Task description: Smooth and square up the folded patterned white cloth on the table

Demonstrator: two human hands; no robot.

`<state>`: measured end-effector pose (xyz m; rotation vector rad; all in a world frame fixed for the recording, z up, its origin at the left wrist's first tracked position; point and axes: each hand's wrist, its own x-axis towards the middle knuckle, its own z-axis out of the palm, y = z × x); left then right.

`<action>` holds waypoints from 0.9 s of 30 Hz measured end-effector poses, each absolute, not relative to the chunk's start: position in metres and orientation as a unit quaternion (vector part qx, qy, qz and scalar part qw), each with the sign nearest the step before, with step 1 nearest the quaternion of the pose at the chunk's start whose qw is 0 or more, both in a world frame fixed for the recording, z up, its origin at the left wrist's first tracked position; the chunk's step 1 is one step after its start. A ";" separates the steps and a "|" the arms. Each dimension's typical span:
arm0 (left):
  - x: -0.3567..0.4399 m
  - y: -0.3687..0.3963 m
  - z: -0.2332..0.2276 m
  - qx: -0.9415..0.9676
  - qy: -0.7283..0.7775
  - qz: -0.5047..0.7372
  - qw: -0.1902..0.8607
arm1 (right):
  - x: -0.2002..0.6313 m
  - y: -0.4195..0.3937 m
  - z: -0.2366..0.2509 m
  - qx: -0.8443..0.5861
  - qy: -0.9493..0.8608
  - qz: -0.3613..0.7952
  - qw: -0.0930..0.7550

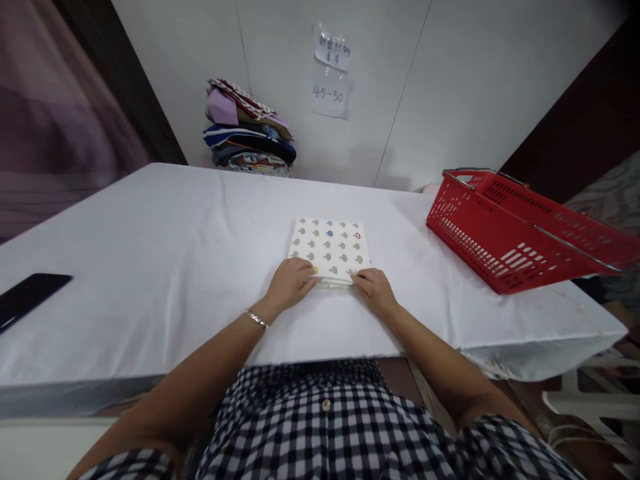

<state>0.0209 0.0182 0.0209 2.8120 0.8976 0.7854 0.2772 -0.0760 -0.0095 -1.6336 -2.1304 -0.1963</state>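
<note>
White-covered counter [150, 267] filling most of the view, cloth smooth, front edge running just above a checked shirt [325, 427] at the bottom.

Red plastic basket [505, 233] on the right of the counter, tilted, metal handles along the rim, well apart from both hands.

Stack of folded clothes [249, 130] at the far edge, against the white wall, in mixed purples, blues and stripes.

2 paper notes [331, 73] taped to the wall above, right of the stack; the lower one reading 45-50, the upper one too small to read.

Folded patterned cloth [331, 248] lying flat near the middle of the counter, close to the front edge: white with rows of grey shapes, 1 blue mark and 1 red mark near its far side. Square in outline, far edge pointing toward the wall.

Dark flat phone-like object [30, 297] at the far left of the counter, well apart from everything else.

Left hand [290, 283] resting on the near left corner of the folded cloth, fingers curled down and pressing on it, a thin bracelet [256, 319] at the wrist.

Right hand [375, 288] at the near right corner, fingertips pinching the near edge of the cloth where the layers show. Both hands touching the cloth, just beside each other.
</note>
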 end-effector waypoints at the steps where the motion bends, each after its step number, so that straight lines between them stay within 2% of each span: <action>1: 0.027 0.016 0.022 0.922 0.290 0.254 0.037 | 0.277 -0.077 -0.009 -0.593 -0.772 -0.070 0.219; 7: 0.048 0.007 0.005 0.949 0.266 0.168 -0.011 | 0.256 -0.078 0.021 -0.596 -0.775 -0.054 0.202; 11: 0.044 0.011 -0.007 0.951 0.258 0.167 -0.022 | 0.228 -0.059 0.041 -0.583 -0.782 -0.061 0.214; 15: 0.032 0.009 -0.011 0.946 0.265 0.183 -0.032 | 0.222 -0.047 0.024 -0.600 -0.787 -0.031 0.141; 18: 0.019 0.003 -0.009 0.942 0.264 0.205 -0.023 | 0.227 -0.051 0.005 -0.596 -0.793 -0.011 0.129; 22: 0.009 0.001 0.004 0.922 0.298 0.245 0.033 | 0.235 -0.059 0.001 -0.582 -0.793 0.030 0.176; 27: 0.012 0.028 0.020 0.805 0.480 0.315 0.153 | 0.265 -0.041 0.011 -0.640 -0.685 0.074 0.341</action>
